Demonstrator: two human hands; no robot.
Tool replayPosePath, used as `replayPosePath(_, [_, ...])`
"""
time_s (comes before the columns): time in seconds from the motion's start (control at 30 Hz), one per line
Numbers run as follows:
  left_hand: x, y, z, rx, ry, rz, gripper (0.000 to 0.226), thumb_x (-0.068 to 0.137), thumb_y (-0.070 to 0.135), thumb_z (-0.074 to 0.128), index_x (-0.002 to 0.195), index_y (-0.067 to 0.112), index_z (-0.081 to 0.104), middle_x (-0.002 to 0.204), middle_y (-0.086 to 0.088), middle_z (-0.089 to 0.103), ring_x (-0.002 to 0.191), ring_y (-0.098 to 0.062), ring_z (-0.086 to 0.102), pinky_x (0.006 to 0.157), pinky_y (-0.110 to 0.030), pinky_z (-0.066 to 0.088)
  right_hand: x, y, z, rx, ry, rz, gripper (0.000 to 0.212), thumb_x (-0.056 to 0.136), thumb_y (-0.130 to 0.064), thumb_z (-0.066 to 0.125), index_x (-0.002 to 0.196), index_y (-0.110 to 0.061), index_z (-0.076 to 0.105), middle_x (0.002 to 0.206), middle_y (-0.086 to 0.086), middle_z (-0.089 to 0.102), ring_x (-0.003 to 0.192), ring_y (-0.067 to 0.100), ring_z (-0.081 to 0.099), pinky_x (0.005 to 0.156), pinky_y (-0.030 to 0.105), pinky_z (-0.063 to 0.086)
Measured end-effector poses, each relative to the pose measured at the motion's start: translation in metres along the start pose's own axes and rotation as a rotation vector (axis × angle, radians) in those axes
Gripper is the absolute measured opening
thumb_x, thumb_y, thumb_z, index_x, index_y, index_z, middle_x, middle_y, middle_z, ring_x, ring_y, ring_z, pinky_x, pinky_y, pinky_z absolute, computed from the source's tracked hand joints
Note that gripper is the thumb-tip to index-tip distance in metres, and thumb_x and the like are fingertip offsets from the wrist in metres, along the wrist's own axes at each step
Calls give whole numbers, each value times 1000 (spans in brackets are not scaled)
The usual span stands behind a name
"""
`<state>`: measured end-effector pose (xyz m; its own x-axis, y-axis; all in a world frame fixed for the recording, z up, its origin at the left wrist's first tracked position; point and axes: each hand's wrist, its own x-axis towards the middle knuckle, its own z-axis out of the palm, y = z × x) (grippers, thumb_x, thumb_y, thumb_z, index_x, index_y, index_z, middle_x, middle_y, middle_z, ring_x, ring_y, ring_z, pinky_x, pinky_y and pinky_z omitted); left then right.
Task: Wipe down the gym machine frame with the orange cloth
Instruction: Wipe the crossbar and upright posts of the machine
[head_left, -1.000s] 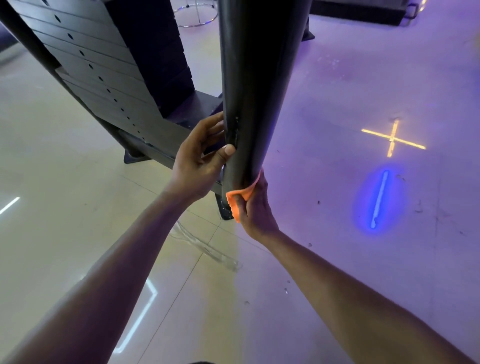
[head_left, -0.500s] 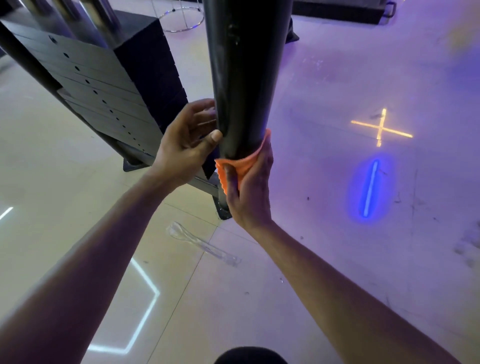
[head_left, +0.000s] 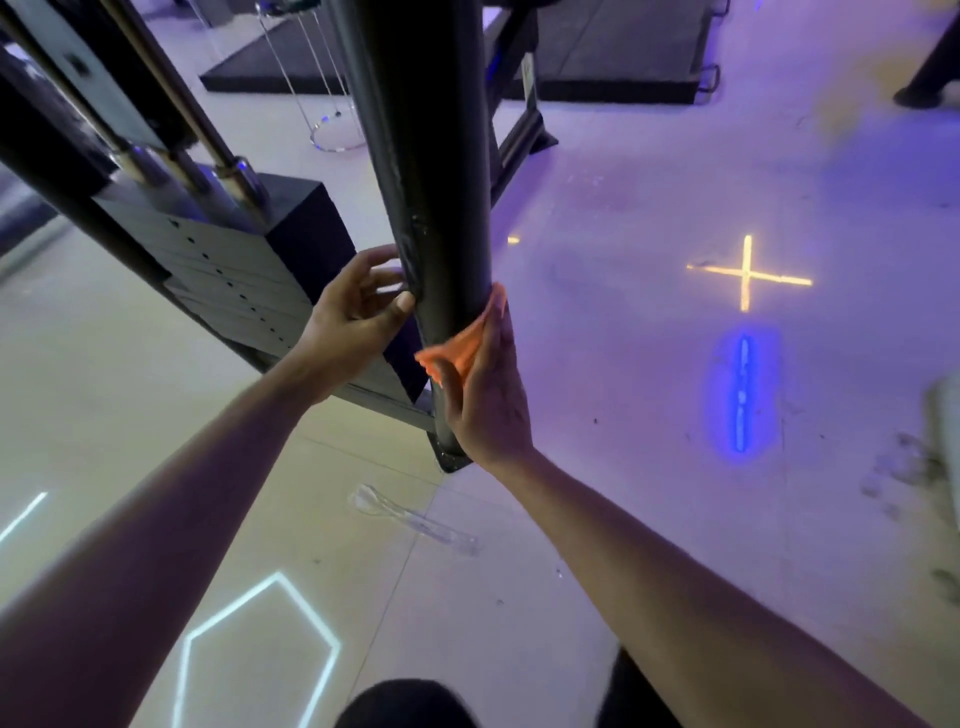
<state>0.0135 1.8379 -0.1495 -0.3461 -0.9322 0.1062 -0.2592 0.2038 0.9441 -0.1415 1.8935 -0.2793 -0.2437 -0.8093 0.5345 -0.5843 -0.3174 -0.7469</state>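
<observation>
Pressing the orange cloth (head_left: 467, 340) flat against the black upright post (head_left: 431, 208) of the gym machine frame, the right hand (head_left: 485, 395) has its fingers laid together along the post's right side, palm bearing the fabric onto the metal, with the thumb tucked under the cloth's lower corner; it is a flat pressing hold, not a pinch. Only a folded wedge of cloth shows between palm and post, so how much wraps behind the post cannot be told. On the post's left side, at about the same height, the left hand (head_left: 353, 312) steadies the tube bare, thumb and curled fingers set loosely against it, holding nothing. The cloth looks thin, soft and light, so it should bunch or slip out unless the palm keeps it spread and trapped; holding it with a broad palm and the thumb hooked on an edge seems the sound way to carry it along. The post is rigid, smooth and slightly glossy, with a scuffed patch just above the left thumb, and it should take firm pressure without giving. Left of the post stands the weight stack (head_left: 234, 270) with its chrome guide rods (head_left: 208, 145); below the hands, the post's foot (head_left: 452, 457) meets the pale tiled floor (head_left: 623, 467).
</observation>
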Motion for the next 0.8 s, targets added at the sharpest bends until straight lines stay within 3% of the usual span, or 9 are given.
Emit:
replayPosePath(0.1, [1, 15, -4, 22, 25, -1, 38, 107, 4, 65, 141, 16, 56, 116, -2, 72, 89, -3, 73, 75, -16, 57, 2, -16, -2, 51, -3, 39, 100, 110, -37, 70, 174, 0, 2, 184, 13, 9, 171, 20, 10, 129, 47, 39])
replayPosePath(0.17, [5, 19, -7, 27, 14, 6, 39, 108, -3, 59, 144, 9, 52, 115, -6, 70, 75, 2, 69, 65, -12, 53, 22, -41, -2, 88, 117, 29, 96, 110, -34, 69, 173, 2, 6, 183, 16, 10, 171, 25, 12, 134, 48, 33])
replayPosePath(0.3, [16, 9, -15, 6, -74, 60, 50, 105, -11, 59, 152, -5, 43, 122, -16, 66, 94, -2, 74, 81, -18, 57, 42, -45, 9, -61, 243, -81, 99, 108, -32, 73, 170, 5, 6, 181, 24, 11, 171, 33, 13, 135, 48, 28])
replayPosePath(0.47, [32, 12, -25, -118, -141, 97, 55, 101, 7, 66, 153, 0, 49, 132, -16, 67, 105, -12, 71, 93, -27, 56, 19, -34, 18, -89, 166, -2, 105, 109, -39, 72, 173, 2, 0, 183, 21, 3, 172, 28, 6, 134, 52, 31])
replayPosePath(0.53, [41, 25, -35, -192, -206, 102, 56, 99, 9, 65, 153, 4, 52, 136, -17, 66, 118, -27, 64, 106, -43, 49, 37, -62, 16, -84, 273, 6, 101, 109, -34, 72, 171, 7, 4, 183, 22, 4, 172, 29, 7, 134, 51, 30])
replayPosePath(0.6, [56, 37, -44, -260, -239, 110, 51, 99, 10, 62, 150, 10, 57, 137, -14, 67, 123, -32, 59, 112, -48, 46, 65, -87, 12, -135, 419, -34, 95, 108, -28, 72, 169, 9, 9, 181, 23, 8, 171, 31, 10, 136, 41, 24])
replayPosePath(0.67, [68, 51, -51, -301, -288, 133, 45, 102, 11, 59, 147, 13, 58, 129, -5, 71, 120, -21, 65, 113, -40, 51, 75, -93, 13, -222, 478, -68, 95, 107, -27, 73, 169, 9, 10, 180, 21, 9, 171, 31, 10, 136, 38, 21])
replayPosePath(0.73, [80, 61, -55, -291, -356, 188, 38, 109, 5, 53, 146, 13, 56, 108, 8, 75, 98, -7, 69, 101, -29, 56, 56, -85, 23, -303, 437, -15, 98, 108, -30, 72, 171, 5, 6, 183, 17, 4, 171, 27, 8, 136, 42, 27])
replayPosePath(0.8, [86, 64, -59, -235, -412, 253, 40, 114, -1, 48, 152, 10, 53, 103, 10, 75, 92, -6, 67, 97, -28, 55, 33, -79, 31, -314, 372, 84, 99, 111, -33, 68, 174, -6, -2, 185, 9, 0, 172, 21, 7, 132, 47, 35])
